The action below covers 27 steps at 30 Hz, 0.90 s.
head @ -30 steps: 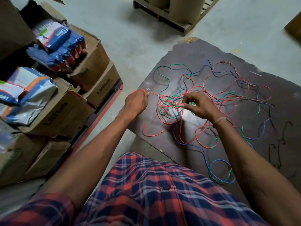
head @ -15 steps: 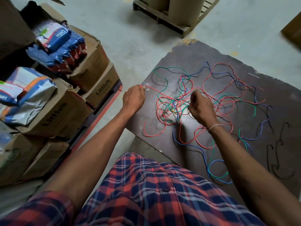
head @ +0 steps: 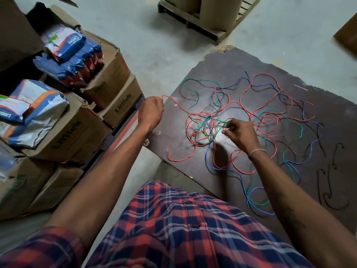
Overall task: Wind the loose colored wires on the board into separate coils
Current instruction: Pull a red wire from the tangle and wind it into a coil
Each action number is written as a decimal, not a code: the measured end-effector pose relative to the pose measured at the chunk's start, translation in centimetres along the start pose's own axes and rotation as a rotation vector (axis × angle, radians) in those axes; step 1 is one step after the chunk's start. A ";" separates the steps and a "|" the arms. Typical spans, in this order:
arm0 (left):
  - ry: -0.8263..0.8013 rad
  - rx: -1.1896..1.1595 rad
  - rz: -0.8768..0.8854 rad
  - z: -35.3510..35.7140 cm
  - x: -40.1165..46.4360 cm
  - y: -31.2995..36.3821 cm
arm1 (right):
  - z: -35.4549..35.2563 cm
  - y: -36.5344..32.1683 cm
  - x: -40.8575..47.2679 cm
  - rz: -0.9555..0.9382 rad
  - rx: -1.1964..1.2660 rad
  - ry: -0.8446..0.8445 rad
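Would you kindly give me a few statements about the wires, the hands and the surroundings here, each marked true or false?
1. The left hand pinches the end of a red wire. True.
2. The wires lie in separate neat coils. False: red, green, blue and black wires form one loose tangle on the board.
3. The right hand rests flat and holds nothing. False: its fingers pinch strands in the tangle.
4. Cardboard boxes are stacked to the left of the board. True.
5. The board is white. False: it is dark brown.
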<state>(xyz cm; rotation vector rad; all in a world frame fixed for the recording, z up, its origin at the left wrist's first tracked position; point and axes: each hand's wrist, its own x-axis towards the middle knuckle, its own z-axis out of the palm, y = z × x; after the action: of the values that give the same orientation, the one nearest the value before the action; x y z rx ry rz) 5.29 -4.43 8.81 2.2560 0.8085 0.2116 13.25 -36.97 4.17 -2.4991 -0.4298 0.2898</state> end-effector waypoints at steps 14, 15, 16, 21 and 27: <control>0.004 -1.414 -0.472 -3.5 1.8 1.4 | 1.9 0.9 -1.0 0.236 -0.269 -0.093; -0.013 -1.366 -0.462 -3.6 1.5 1.5 | 2.0 0.7 -1.0 0.242 -0.295 -0.112; -0.037 -1.298 -0.452 -3.5 1.1 1.9 | 2.1 0.3 -0.9 0.239 -0.317 -0.125; -0.204 -1.080 -0.379 -2.4 -1.2 3.0 | 1.3 -3.0 -0.3 0.245 -0.384 -0.145; -0.320 -1.064 -0.342 -1.5 -3.5 3.4 | -0.6 -7.0 0.1 0.172 -0.286 0.108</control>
<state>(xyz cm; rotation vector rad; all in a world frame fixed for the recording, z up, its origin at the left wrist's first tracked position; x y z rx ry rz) 3.64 -7.48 12.50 1.0984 0.6603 0.0768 11.84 -31.78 8.66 -2.8224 -0.2247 0.1686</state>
